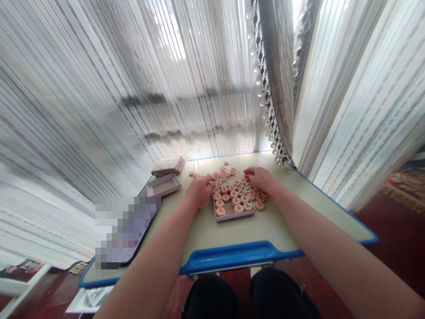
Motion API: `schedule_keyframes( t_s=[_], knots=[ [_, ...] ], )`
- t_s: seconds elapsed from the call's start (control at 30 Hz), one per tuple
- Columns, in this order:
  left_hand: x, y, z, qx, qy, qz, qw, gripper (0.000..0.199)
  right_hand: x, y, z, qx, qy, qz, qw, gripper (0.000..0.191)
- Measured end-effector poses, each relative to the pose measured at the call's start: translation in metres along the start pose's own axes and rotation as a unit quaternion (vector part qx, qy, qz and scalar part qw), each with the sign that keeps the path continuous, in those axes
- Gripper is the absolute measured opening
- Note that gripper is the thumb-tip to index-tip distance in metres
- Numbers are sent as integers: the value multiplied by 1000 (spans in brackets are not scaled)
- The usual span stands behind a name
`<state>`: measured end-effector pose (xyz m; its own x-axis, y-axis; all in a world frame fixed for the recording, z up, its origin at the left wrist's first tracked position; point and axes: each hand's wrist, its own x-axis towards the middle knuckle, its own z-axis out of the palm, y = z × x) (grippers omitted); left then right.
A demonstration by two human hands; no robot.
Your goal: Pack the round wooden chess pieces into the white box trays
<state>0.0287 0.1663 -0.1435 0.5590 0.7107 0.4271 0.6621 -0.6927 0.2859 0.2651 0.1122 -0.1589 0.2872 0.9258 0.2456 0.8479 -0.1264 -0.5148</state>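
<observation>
An open shallow box on the table holds several round wooden pieces with red or black characters, with a gap at its lower middle. My left hand is at the box's left edge, its fingertips by loose pieces behind the box; whether it grips one is hidden. To the right and behind the box, my right hand has its fingers bent down over loose pieces; what lies under them is too small to tell. More loose pieces lie along the box's right side.
An empty box lid lies at the left, in front of a stacked bundle. A dark-edged tray-like object, partly pixelated, is at the left edge. The table has a blue rim; curtains hang behind it.
</observation>
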Motion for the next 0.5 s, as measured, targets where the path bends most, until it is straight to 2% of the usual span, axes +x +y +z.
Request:
schedule_keyframes(
  t_s=[0.27,0.5],
  knots=[
    [-1,2,0,2,-10,-4,1000,43,0,0,-2,-57,10,33,998,30],
    [-1,2,5,21,-48,1,999,38,0,-2,-1,-72,-11,17,997,25]
  ],
)
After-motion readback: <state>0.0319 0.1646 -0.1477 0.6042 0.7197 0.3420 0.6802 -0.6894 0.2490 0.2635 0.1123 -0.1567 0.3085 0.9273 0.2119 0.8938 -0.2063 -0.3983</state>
